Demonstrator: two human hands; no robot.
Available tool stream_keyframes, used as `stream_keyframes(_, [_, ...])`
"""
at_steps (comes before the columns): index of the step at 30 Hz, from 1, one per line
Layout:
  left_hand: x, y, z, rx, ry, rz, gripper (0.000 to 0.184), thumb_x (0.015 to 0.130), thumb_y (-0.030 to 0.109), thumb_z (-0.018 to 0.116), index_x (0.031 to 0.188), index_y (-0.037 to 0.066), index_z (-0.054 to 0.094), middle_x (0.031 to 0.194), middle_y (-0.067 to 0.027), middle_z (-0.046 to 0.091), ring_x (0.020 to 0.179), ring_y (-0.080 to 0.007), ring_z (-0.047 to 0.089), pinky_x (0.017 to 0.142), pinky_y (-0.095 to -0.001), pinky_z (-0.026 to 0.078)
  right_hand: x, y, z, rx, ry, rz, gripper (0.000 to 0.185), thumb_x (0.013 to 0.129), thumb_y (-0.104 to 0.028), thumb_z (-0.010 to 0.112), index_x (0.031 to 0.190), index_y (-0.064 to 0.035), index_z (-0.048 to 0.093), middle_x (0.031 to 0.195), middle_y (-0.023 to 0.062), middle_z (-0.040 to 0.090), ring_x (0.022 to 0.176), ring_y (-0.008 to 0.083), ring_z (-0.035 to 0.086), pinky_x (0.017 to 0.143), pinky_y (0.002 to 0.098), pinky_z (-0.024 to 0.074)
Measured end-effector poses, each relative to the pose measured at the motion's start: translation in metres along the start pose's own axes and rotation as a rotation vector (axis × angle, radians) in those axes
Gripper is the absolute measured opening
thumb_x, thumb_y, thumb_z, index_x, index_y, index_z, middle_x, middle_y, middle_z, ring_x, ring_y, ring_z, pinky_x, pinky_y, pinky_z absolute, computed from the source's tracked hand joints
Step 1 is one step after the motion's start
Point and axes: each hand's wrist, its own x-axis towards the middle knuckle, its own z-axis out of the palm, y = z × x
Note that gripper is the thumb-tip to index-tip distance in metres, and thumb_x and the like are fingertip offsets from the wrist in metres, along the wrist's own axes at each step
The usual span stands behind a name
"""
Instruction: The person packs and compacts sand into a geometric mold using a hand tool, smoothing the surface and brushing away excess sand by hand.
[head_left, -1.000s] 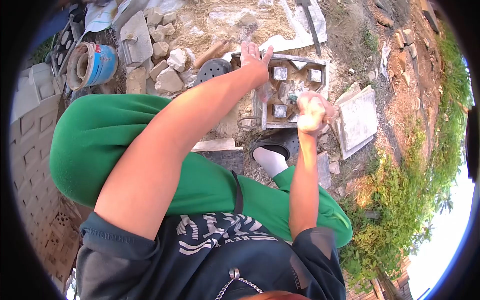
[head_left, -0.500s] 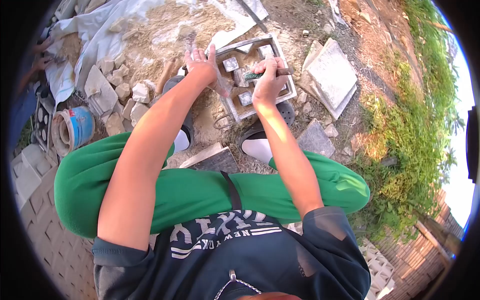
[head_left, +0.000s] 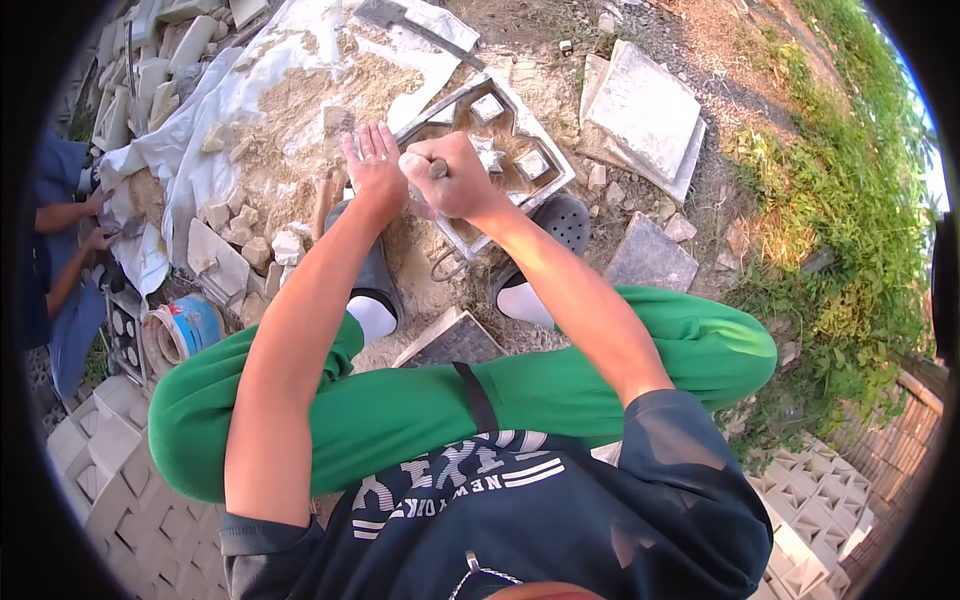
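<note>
My right hand [head_left: 447, 175] is closed around a tool whose round handle end [head_left: 438, 169] shows at the top of the fist; the rest of the tool is hidden beneath. Just left of it, my left hand [head_left: 378, 172] is spread with its fingers apart, at the left edge of a square metal mold [head_left: 563, 165]. Raised square blocks [head_left: 531, 164] and a star-shaped piece [head_left: 487, 153] stand inside the mold, with sandy material between them. My two hands cover the mold's left corner.
Flat slabs [head_left: 645, 105] are stacked right of the mold. Sandy powder [head_left: 300, 110] lies on a white sheet [head_left: 195, 120]. Broken stones [head_left: 257, 250] and a blue bucket [head_left: 188, 325] are at the left, near a co-worker's hands [head_left: 100, 220]. Patterned blocks [head_left: 820, 500] stand at lower right.
The view has swung, bringing the co-worker in at the left. My right hand, with the tool, has moved from the mold's right side to its left, beside my left hand.
</note>
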Motion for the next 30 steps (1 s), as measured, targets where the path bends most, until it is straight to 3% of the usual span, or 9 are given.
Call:
stream_keyframes(1, [0.007,0.001,0.011,0.049,0.094,0.005,0.159,0.044,0.081,0.075,0.150,-0.010,-0.001,0.160,-0.0243,0.006,0.150,-0.0363,0.003,0.118,-0.0560,0.000,0.003,-0.003,0.001,-0.045,-0.039,-0.051,0.032,0.087,-0.013,0.053,0.059,0.0008,0.044,0.051,0.0109,0.035,0.043,0.0203,0.035,0.046,0.0353,0.0299])
stream_keyframes(4, [0.034,-0.006,0.051,0.256,0.924,-0.034,0.151,0.053,0.082,0.071,0.150,-0.011,0.001,0.159,-0.0262,0.007,0.149,-0.0379,0.004,0.119,-0.0551,0.000,-0.004,0.025,0.006,-0.003,-0.096,-0.088,0.033,0.085,-0.015,0.056,0.057,-0.0008,0.045,0.051,0.0135,0.037,0.043,0.0261,0.036,0.046,0.0371,0.0318])
stream_keyframes(6, [0.014,0.002,0.007,0.116,-0.007,-0.025,0.154,0.052,0.084,0.070,0.149,-0.012,0.000,0.159,-0.0271,0.007,0.149,-0.0396,0.005,0.119,-0.0548,0.002,0.006,0.031,-0.002,-0.073,-0.134,-0.137,0.032,0.083,-0.015,0.057,0.057,-0.0003,0.045,0.051,0.0134,0.040,0.043,0.0219,0.040,0.046,0.0369,0.0324])
stream_keyframes(10, [0.003,0.003,-0.007,0.064,-0.032,0.017,0.168,0.034,0.086,0.073,0.147,-0.016,0.001,0.157,-0.0321,0.008,0.148,-0.0427,0.008,0.119,-0.0532,0.006,0.038,0.000,-0.019,0.179,-0.101,0.073,0.033,0.086,-0.013,0.054,0.057,-0.0030,0.044,0.049,0.0040,0.040,0.044,0.0110,0.036,0.044,0.0312,0.0297])
stream_keyframes(14, [-0.004,0.004,-0.014,0.020,0.014,0.016,0.169,0.033,0.085,0.075,0.145,-0.019,0.003,0.155,-0.0355,0.011,0.146,-0.0442,0.012,0.119,-0.0512,0.008,0.051,-0.027,-0.048,0.320,-0.081,0.098,0.034,0.091,-0.012,0.048,0.059,-0.0057,0.043,0.053,-0.0049,0.037,0.047,0.0055,0.031,0.044,0.0254,0.0278])
stream_keyframes(18, [0.002,0.004,-0.010,0.029,0.018,0.009,0.169,0.033,0.085,0.075,0.144,-0.020,0.003,0.154,-0.0361,0.012,0.146,-0.0442,0.014,0.120,-0.0489,0.010,0.039,-0.016,-0.044,0.329,0.005,0.036,0.035,0.093,-0.014,0.047,0.061,-0.0037,0.042,0.056,-0.0036,0.039,0.049,0.0053,0.033,0.045,0.0246,0.0273])
stream_keyframes(23, [0.003,0.002,-0.003,0.012,0.033,0.017,0.170,0.032,0.083,0.076,0.145,-0.019,0.002,0.154,-0.0365,0.011,0.146,-0.0438,0.013,0.120,-0.0484,0.010,0.022,0.031,-0.021,0.052,0.013,0.111,0.031,0.088,-0.013,0.050,0.061,-0.0008,0.043,0.053,0.0046,0.035,0.052,0.0127,0.030,0.051,0.0340,0.0303])
stream_keyframes(27, [0.004,-0.001,-0.002,-0.031,0.045,0.057,0.170,0.031,0.082,0.078,0.145,-0.019,0.002,0.154,-0.0364,0.011,0.146,-0.0438,0.013,0.120,-0.0483,0.009,0.034,0.006,-0.019,0.048,0.046,0.000,0.031,0.089,-0.014,0.050,0.061,-0.0009,0.044,0.053,0.0046,0.039,0.053,0.0147,0.033,0.051,0.0340,0.0308])
stream_keyframes(30, [0.003,0.000,-0.003,-0.047,0.059,0.027,0.170,0.030,0.081,0.078,0.145,-0.019,0.002,0.154,-0.0363,0.011,0.147,-0.0437,0.013,0.120,-0.0483,0.010,0.028,0.021,-0.016,0.021,0.060,0.087,0.032,0.090,-0.013,0.050,0.061,-0.0011,0.045,0.054,0.0035,0.040,0.053,0.0126,0.034,0.051,0.0337,0.0303])
